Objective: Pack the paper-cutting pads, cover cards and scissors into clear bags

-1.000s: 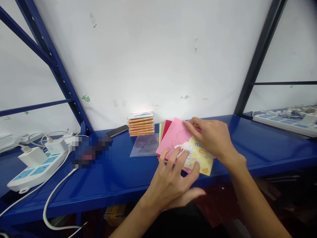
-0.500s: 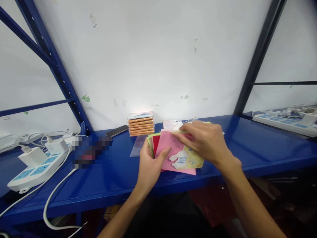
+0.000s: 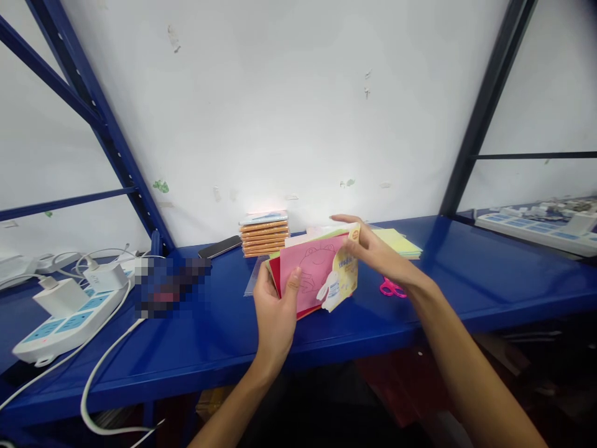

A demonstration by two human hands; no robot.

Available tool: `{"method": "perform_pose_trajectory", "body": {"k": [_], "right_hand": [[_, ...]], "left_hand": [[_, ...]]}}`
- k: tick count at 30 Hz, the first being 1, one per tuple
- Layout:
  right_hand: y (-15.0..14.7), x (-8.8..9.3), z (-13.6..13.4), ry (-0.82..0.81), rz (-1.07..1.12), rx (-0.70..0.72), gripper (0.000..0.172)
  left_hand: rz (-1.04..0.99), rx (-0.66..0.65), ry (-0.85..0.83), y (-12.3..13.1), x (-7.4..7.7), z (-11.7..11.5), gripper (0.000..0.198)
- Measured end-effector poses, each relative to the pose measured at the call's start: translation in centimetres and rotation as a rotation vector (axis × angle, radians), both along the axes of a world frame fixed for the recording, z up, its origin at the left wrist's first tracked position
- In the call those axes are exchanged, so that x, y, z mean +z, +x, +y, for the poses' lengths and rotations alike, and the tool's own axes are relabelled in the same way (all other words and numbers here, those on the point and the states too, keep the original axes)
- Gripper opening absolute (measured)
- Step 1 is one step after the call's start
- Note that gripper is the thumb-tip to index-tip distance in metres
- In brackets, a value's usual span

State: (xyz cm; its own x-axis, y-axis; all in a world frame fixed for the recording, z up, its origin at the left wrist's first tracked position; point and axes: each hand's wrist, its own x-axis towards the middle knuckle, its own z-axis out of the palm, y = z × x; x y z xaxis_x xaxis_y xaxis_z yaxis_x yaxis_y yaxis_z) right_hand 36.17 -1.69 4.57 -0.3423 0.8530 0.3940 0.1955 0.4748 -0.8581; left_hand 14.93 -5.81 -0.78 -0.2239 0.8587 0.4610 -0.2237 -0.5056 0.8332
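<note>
My left hand [image 3: 277,311] is closed round the left side of a small stack of coloured paper sheets, thumb in front. The front one is a pink sheet [image 3: 305,267] with a line drawing like a frog; red and light green edges show behind. At the right end a yellow card [image 3: 347,274] with a white rabbit overlaps the pink sheet. My right hand [image 3: 375,249] pinches that card near its top right corner, thumb in front, other fingers partly hidden behind. Just below the right wrist lie pink scissors [image 3: 392,287].
Behind my right hand lies a pile of pale yellow paper [image 3: 398,242]. A stack of orange-edged packets [image 3: 265,235] stands near the wall, beside a black phone [image 3: 220,246] and a clear plastic sleeve [image 3: 254,280]. A power strip [image 3: 69,323] with white cables is at the left.
The paper stack has been raised more upright and shifted left. My right hand has moved left to the card's corner, uncovering the scissors and the yellow paper pile.
</note>
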Motion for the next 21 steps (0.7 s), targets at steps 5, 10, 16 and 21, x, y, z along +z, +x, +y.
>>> {"method": "perform_pose_trajectory", "body": {"k": [5,10,16,21], "right_hand": [[2.0,-0.2,0.6,-0.095,-0.004,0.115,0.053],[2.3,0.1,0.4,-0.189,-0.151,0.172,0.035],[1.6,0.2,0.0,-0.149,-0.205,0.137,0.031],[2.0,0.1,-0.3,-0.216,-0.260,0.180,0.040]], "left_hand": [[0.202,0.043,-0.048,0.4,0.4,-0.7,0.047],[0.268,0.004,-0.106,0.7,0.4,-0.9,0.048],[0.271,-0.055,-0.113,1.1,0.3,-1.2,0.054],[0.249,-0.034,-0.100,1.3,0.0,-1.3,0.052]]}}
